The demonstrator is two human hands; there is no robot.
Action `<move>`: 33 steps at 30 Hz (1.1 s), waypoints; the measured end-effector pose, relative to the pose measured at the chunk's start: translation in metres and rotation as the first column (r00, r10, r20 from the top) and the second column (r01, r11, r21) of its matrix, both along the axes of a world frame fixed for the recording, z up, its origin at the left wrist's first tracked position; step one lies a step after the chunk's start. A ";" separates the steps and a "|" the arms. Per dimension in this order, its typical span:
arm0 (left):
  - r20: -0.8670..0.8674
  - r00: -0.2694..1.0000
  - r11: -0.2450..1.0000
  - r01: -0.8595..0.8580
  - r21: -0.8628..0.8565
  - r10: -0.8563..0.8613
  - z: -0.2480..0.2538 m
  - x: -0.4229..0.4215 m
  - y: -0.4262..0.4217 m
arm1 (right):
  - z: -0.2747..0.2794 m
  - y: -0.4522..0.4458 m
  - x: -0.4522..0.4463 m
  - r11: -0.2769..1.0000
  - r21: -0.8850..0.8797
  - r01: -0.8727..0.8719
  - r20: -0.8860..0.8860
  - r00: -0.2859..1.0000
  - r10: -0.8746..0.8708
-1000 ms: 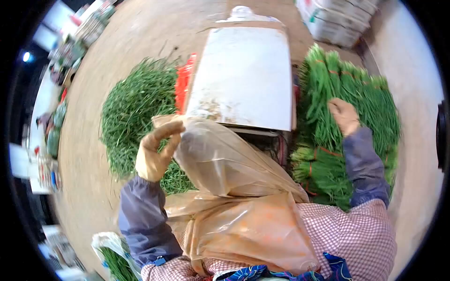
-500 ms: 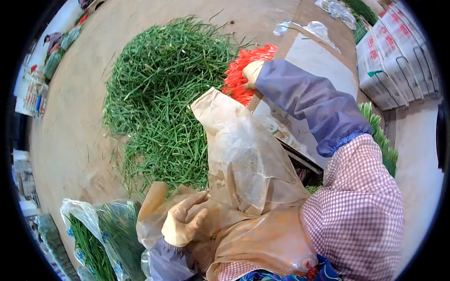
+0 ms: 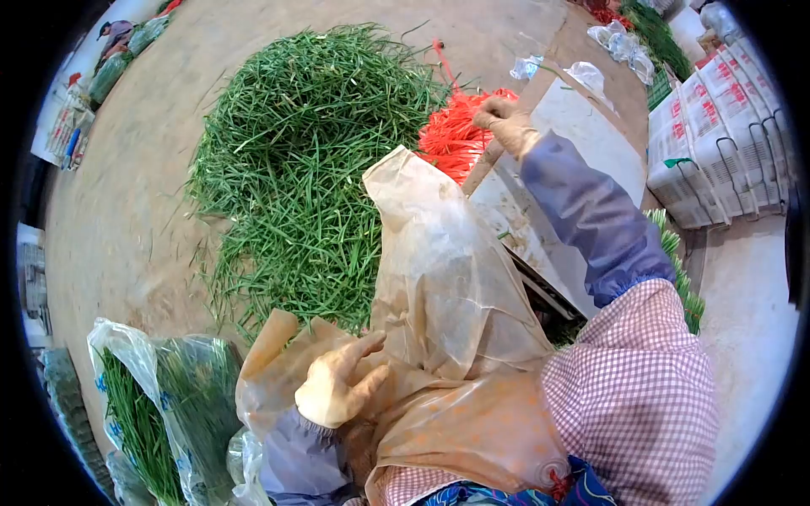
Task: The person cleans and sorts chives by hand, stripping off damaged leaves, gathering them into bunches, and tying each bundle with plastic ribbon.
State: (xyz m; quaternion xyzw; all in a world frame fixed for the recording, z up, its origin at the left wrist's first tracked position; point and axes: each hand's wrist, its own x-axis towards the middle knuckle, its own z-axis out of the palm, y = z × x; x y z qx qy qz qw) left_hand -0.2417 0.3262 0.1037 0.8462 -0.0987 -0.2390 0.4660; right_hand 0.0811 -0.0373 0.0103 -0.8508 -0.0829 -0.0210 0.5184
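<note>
Step in hand, by judgement: picking from red strips (image 3: 452, 139). Right hand (image 3: 510, 128) was at pile's edge beside white board (image 3: 595, 131), fingers narrow; could not tell whether they held strip. Left hand (image 3: 333, 390) was above plastic apron (image 3: 477, 422), fingers fairly wide, nothing seen between. Next move seemed to call for fine pinch, strip kept separate. Counted: one strip pile, one heap of loose greens (image 3: 295, 160), one board, two hands.

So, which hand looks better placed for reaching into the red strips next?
Right, most likely. The right hand is right beside the red strips, near the white board's edge. The left hand is farther back, by the plastic sheeting over the lap.
</note>
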 end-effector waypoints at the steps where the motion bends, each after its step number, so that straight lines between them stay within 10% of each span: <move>1: 0.017 1.000 1.000 0.015 0.002 -0.015 0.000 -0.001 0.002 | 0.029 0.013 -0.017 1.000 0.005 0.009 0.126 0.992 -0.009; 6: 0.140 0.989 0.999 0.046 -0.007 -0.044 0.002 -0.011 0.014 | 0.126 -0.018 -0.051 0.952 0.304 0.038 0.266 0.956 -0.123; 13: 0.386 0.832 0.900 -0.273 -0.339 0.398 0.011 -0.069 0.035 | 0.068 -0.040 -0.027 0.820 -0.572 0.004 0.044 0.999 0.026; 18: 0.318 0.539 0.608 -0.533 -0.588 0.780 0.017 -0.150 0.069 | 0.070 0.016 -0.033 0.389 -0.893 -0.227 -0.171 0.970 0.172; 19: 0.247 0.493 0.527 -0.582 -0.619 0.834 0.017 -0.168 0.073 | 0.070 0.041 -0.023 0.567 -0.777 -0.275 -0.082 0.936 0.342; 20: 0.170 0.439 0.437 -0.626 -0.646 0.882 0.014 -0.184 0.074 | 0.070 0.077 -0.006 0.697 -0.622 -0.356 0.039 0.876 0.481; 24: 0.115 0.213 0.236 -0.730 -0.642 0.970 0.001 -0.255 0.080 | 0.150 0.334 -0.163 0.522 -0.414 -0.746 -0.078 0.600 0.796; 33: 0.143 -0.446 -0.357 -0.839 -0.411 0.883 -0.011 -0.405 0.095 | 0.141 0.570 -0.410 -0.363 -0.590 -0.721 0.028 -0.468 0.884</move>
